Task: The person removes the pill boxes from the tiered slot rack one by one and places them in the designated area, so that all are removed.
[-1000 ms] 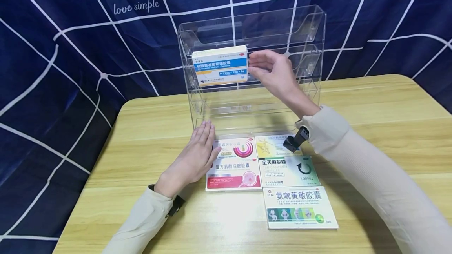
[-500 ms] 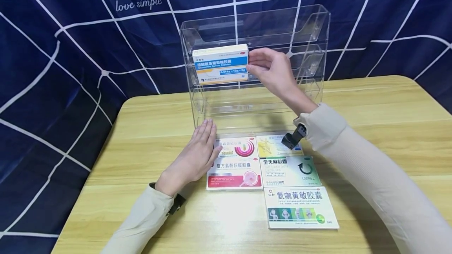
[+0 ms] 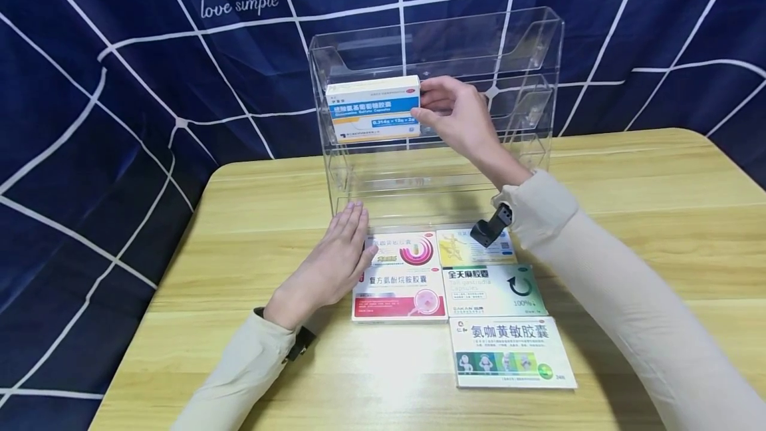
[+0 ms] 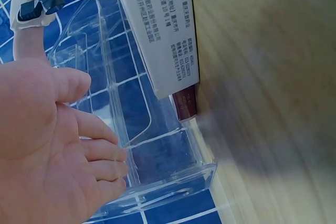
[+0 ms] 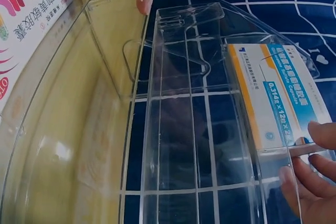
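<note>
A white medicine box point(image 3: 374, 112) with a blue band sits at the left of an upper tier of the clear acrylic rack point(image 3: 443, 201). My right hand point(image 3: 461, 115) pinches its right end, the thumb over the front face; the right wrist view shows the fingers point(image 5: 310, 179) at that end. My left hand point(image 3: 329, 261) lies with straight fingers at the rack's lower left corner, palm visible in the left wrist view. Its thumb side overlaps two pink-and-white medicine boxes, the upper point(image 3: 403, 249) and the lower point(image 3: 399, 294), from the head view.
Right of the pink boxes lie a yellow-and-white box point(image 3: 457, 248), a green-and-white box point(image 3: 487, 290) and a larger white box point(image 3: 511, 351). All rest on the wooden table point(image 3: 239, 231). A dark blue cloth point(image 3: 251, 85) with white lines hangs behind the rack.
My right hand has shifted slightly left, from beside the blue-banded box to pinching its right end. The box stays in about the same place, and the left hand keeps its place.
</note>
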Demonstrator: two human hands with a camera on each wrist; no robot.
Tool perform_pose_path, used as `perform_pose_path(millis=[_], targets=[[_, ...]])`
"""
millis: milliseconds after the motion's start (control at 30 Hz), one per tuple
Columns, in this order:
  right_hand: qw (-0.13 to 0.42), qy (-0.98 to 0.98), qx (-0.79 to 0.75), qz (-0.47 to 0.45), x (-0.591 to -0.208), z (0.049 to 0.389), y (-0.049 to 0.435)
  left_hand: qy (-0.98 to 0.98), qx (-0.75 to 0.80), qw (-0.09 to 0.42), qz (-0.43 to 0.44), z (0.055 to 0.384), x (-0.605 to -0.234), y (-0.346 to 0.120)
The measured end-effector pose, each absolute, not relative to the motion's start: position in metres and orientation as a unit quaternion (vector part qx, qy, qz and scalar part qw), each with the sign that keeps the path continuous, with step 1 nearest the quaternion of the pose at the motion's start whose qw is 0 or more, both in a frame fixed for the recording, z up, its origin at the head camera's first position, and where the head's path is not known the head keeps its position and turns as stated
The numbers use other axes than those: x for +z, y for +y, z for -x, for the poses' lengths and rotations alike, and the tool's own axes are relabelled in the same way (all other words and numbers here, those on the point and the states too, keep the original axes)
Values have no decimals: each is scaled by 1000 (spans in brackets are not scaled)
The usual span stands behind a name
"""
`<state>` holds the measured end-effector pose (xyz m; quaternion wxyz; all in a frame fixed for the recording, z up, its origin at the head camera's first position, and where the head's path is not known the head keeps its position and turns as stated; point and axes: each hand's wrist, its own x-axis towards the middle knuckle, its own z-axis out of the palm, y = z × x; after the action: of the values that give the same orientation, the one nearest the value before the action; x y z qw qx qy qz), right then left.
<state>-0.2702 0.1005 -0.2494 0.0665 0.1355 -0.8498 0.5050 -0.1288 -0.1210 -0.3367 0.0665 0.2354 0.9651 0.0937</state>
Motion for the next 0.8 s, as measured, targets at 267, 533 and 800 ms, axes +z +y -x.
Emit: perform_pose_path(millis=[267,533,800], targets=[[66,-865,477,-139,-246,269,98,965,86,63,-239,127,-335,-120],[55,-862,486,-138,-243,269,96,965,85,68,-240,126,-335,-120],[48,-851,503,-143,-244,269,95,965,83,60,-240,127,-336,-120]])
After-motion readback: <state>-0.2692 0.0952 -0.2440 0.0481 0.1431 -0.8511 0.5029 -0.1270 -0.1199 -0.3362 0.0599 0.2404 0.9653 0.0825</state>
